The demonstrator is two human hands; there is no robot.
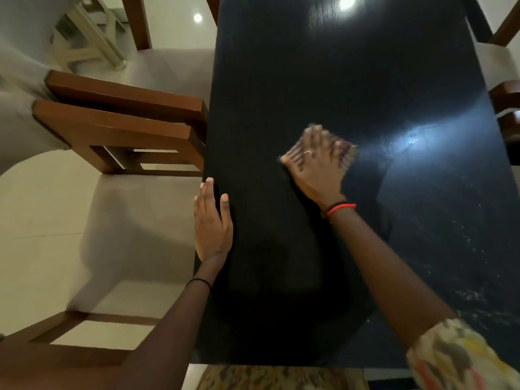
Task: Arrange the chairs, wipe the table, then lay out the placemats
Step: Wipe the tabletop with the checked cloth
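A long black table (pixel 323 80) runs away from me. My right hand (pixel 315 164) lies flat on a small cloth (pixel 344 152) at the table's middle, fingers spread and pressing it down; the cloth and fingertips are blurred. My left hand (pixel 212 220) rests with straight fingers on the table's left edge. Wet streaks and specks (pixel 461 277) mark the table's right side. Two brown wooden chairs with pale seats stand along the left side: a near chair (pixel 135 226) and a far chair (pixel 168 66). No placemats are in view.
Part of another wooden chair (pixel 503 99) shows at the table's right edge. Pale tiled floor (pixel 33 220) lies left of the near chair. A light-coloured frame (pixel 90 38) stands at the top left. Ceiling lights reflect off the tabletop.
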